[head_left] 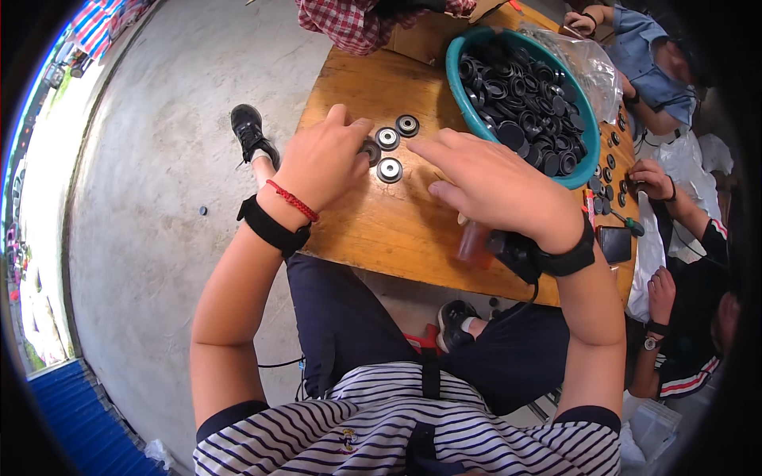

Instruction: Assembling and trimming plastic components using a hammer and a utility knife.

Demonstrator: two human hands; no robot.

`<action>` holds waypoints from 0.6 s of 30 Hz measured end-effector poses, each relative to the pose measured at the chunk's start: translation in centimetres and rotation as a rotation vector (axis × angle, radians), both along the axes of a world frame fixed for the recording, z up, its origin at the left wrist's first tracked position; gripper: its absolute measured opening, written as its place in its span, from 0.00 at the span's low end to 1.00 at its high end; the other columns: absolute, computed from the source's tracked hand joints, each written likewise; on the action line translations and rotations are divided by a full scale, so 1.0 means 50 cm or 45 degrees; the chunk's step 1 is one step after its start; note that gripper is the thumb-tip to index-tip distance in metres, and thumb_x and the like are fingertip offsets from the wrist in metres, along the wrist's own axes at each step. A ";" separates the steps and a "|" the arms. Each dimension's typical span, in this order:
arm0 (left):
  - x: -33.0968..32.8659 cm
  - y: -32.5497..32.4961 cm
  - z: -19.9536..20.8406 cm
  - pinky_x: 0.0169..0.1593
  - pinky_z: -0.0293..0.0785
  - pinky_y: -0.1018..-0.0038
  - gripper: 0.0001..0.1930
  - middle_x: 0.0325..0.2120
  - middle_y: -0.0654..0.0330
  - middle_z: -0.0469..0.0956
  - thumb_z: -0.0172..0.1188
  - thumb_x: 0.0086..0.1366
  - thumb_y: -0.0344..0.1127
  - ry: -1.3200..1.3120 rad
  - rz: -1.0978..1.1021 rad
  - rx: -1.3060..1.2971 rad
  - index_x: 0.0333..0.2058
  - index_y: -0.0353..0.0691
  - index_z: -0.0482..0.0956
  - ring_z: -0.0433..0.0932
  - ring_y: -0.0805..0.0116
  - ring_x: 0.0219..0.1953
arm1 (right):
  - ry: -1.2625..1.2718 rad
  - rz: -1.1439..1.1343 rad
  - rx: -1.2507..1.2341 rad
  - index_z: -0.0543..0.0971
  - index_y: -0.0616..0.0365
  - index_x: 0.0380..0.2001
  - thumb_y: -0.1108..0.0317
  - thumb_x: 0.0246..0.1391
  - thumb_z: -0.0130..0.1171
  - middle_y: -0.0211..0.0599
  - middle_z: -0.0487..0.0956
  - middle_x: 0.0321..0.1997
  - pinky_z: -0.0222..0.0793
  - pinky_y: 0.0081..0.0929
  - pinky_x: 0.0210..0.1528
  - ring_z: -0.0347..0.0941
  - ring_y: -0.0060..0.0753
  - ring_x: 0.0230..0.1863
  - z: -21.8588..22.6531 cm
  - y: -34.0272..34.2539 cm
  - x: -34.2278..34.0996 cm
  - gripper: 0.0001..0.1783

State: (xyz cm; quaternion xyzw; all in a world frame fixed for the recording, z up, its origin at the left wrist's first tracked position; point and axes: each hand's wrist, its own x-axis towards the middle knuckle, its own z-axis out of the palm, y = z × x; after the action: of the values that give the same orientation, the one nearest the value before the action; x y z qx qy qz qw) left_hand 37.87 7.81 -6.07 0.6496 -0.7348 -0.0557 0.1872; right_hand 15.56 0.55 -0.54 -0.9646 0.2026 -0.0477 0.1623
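Note:
My left hand (pixel 324 159) is over the table's left part, finger and thumb closed around the edge of a small black wheel with a metal centre (pixel 371 151). Beside it three similar pieces lie flat: one black wheel (pixel 387 138), a farther wheel (pixel 407 125) and a nearer wheel (pixel 390 170). My right hand (pixel 488 178) hovers to their right, index finger and thumb stretched out and apart, with nothing seen between them. Below that palm is a small clear bottle of reddish liquid (pixel 475 244), partly hidden by my wrist.
A teal basin (pixel 589 151) full of black round parts takes up the right of the wooden table (pixel 357 226). More parts, a screwdriver (pixel 633 226) and a dark box (pixel 613 244) lie beyond. Co-workers' hands (pixel 652 178) work along the right edge; a checked sleeve (pixel 341 24) is opposite.

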 end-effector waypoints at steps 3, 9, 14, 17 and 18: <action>-0.012 0.000 -0.001 0.44 0.75 0.63 0.20 0.42 0.52 0.74 0.61 0.57 0.41 -0.027 0.010 0.097 0.48 0.41 0.77 0.78 0.50 0.39 | 0.124 -0.097 -0.199 0.74 0.58 0.45 0.70 0.51 0.58 0.47 0.75 0.42 0.72 0.40 0.47 0.73 0.49 0.47 -0.048 -0.046 0.080 0.16; 0.000 0.011 -0.034 0.47 0.74 0.62 0.24 0.43 0.50 0.73 0.64 0.54 0.39 0.188 0.029 0.127 0.51 0.39 0.75 0.76 0.49 0.44 | 0.189 -0.185 -0.124 0.76 0.60 0.39 0.74 0.51 0.55 0.48 0.76 0.36 0.71 0.44 0.43 0.74 0.55 0.40 -0.111 -0.087 0.111 0.11; 0.044 0.019 -0.032 0.47 0.74 0.61 0.23 0.44 0.50 0.73 0.62 0.54 0.36 0.177 0.069 0.085 0.50 0.40 0.75 0.77 0.50 0.43 | 0.090 -0.293 -0.180 0.75 0.61 0.39 0.73 0.50 0.55 0.48 0.75 0.37 0.70 0.44 0.43 0.74 0.54 0.40 -0.081 -0.058 0.119 0.11; 0.044 0.004 -0.041 0.45 0.74 0.60 0.17 0.42 0.50 0.73 0.59 0.57 0.32 0.086 0.091 0.138 0.46 0.38 0.76 0.76 0.49 0.43 | 0.207 -0.217 -0.153 0.73 0.60 0.42 0.72 0.47 0.58 0.47 0.73 0.39 0.70 0.42 0.45 0.72 0.52 0.43 -0.090 -0.043 0.107 0.16; 0.041 0.000 -0.041 0.45 0.74 0.60 0.17 0.42 0.50 0.73 0.59 0.57 0.32 0.095 0.091 0.142 0.46 0.38 0.76 0.76 0.49 0.43 | 0.216 -0.216 -0.150 0.73 0.60 0.42 0.72 0.47 0.58 0.47 0.73 0.39 0.70 0.42 0.45 0.72 0.52 0.43 -0.097 -0.049 0.104 0.16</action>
State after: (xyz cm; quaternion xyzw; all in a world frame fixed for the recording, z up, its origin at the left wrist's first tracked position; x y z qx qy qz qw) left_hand 39.91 7.80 -8.14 0.6823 -0.6994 -0.1139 0.1798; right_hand 20.75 -1.91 -5.38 -0.9524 0.2931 0.0088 0.0830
